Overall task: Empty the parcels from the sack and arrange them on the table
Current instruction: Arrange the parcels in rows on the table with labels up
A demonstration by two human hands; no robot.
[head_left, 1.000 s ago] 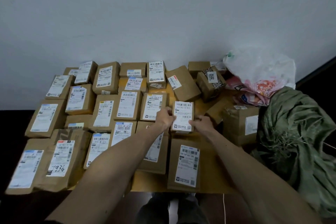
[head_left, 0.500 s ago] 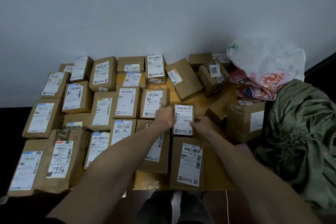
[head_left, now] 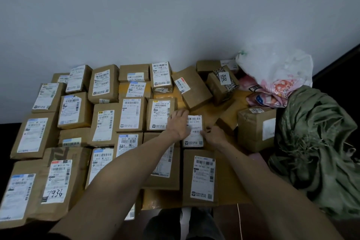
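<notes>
Small parcel (head_left: 195,139) lies flat, left hand (head_left: 179,125) grip spread open on it, right hand (head_left: 214,135) grip pinching its edge.

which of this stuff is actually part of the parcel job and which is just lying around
Part of the job:
- small parcel under the left hand, right hand at its edge
- arranged parcels on the table
- loose boxes, not yet lined up
- green sack

Just lying about:
- white plastic bag
- pink printed bundle (possibly post; cannot tell)
</notes>
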